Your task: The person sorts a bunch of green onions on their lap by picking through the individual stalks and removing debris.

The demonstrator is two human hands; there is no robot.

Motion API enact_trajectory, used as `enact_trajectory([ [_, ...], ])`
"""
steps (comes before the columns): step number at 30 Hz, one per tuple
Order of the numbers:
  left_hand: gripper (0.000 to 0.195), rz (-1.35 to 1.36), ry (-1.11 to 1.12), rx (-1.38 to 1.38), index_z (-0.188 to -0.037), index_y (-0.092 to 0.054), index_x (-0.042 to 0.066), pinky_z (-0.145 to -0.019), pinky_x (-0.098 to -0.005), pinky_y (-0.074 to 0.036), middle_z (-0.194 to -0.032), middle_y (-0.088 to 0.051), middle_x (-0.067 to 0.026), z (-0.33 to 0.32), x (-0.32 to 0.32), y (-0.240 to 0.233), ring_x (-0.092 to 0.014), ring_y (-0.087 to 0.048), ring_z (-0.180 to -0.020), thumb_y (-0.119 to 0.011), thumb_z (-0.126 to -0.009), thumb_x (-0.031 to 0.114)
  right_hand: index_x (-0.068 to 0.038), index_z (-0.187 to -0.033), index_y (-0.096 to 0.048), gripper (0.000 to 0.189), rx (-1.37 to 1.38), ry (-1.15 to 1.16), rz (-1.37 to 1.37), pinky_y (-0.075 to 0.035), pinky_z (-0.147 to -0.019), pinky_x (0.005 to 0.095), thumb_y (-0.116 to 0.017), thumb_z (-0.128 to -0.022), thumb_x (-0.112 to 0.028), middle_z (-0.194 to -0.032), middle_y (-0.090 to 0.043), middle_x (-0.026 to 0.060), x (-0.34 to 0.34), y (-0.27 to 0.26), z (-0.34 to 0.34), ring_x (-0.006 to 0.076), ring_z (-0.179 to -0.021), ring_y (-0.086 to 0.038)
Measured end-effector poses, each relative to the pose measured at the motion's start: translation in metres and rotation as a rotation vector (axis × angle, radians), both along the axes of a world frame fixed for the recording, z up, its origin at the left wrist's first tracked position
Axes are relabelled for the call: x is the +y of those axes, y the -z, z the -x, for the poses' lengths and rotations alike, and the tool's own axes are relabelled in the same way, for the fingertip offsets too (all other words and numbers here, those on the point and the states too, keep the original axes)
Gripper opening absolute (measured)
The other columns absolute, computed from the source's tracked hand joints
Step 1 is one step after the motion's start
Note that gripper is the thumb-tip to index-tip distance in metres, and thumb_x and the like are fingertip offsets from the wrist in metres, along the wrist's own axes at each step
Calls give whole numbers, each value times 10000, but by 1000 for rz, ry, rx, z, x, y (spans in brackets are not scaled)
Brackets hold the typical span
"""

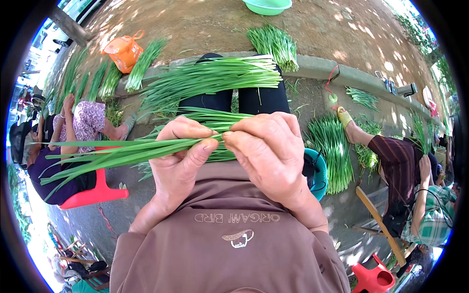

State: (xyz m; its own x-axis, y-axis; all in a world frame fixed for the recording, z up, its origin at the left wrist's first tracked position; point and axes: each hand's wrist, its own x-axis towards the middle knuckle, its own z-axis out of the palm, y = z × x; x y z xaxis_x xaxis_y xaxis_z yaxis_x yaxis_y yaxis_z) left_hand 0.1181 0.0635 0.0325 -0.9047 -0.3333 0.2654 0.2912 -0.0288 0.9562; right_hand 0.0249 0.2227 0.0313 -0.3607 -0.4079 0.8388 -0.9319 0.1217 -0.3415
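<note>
A few garlic chive stalks lie across my left hand, pinched between its thumb and forefinger, their leaf tips pointing left. My right hand meets it at the stalks' base ends, thumb and fingertips closed on them. The very ends are hidden behind the right fingers. Just behind both hands, a loose pile of chives rests on my lap, partly covered by them. Farther out on my knees lies a larger chive bundle, its pale ends to the right.
Beyond the concrete kerb are a chive bundle and a green basin. An orange bag stands at left among bundles. To my right are a teal bucket and heaped chives. People sit on both sides.
</note>
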Motion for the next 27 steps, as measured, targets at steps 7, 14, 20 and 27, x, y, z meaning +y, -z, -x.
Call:
enact_trajectory([
  [7, 160, -41, 20, 21, -996, -641, 17, -733, -215, -462, -981, -619, -68, 3, 3, -1, -97, -580, -855, -722, -862, -16, -40, -860, -603, 242, 57, 90, 14, -447, -702, 342, -713, -647, -5, -865, -596, 57, -13, 7, -5, 210, -725, -601],
  [14, 122, -46, 4, -22, -965, -615, 3, -692, -240, -487, -945, -626, -78, 2, -3, -5, -118, -601, -783, -705, -881, 5, -51, -854, -547, 285, -36, 156, 8, -447, -727, 388, -690, -630, 49, -862, -553, 83, 1, 16, 6, 248, -774, -571],
  [20, 120, -279, -49, -35, -963, -620, 14, -664, -280, -517, -904, -638, -88, 6, -9, -7, -161, -625, -729, -700, -902, 78, 5, -882, -553, 57, -402, 504, 153, -459, -731, 336, -602, -878, -23, -915, -575, 114, 66, 29, 41, 235, -811, -555],
  [27, 168, -311, 9, -77, -1015, -615, 34, -688, -296, -520, -933, -608, -69, 8, -9, -1, -165, -619, -737, -679, -934, 166, -38, -1116, -647, 437, -563, -50, -67, -530, -730, 358, -817, -713, -68, -1065, -614, 142, 32, 2, 3, 257, -866, -635],
])
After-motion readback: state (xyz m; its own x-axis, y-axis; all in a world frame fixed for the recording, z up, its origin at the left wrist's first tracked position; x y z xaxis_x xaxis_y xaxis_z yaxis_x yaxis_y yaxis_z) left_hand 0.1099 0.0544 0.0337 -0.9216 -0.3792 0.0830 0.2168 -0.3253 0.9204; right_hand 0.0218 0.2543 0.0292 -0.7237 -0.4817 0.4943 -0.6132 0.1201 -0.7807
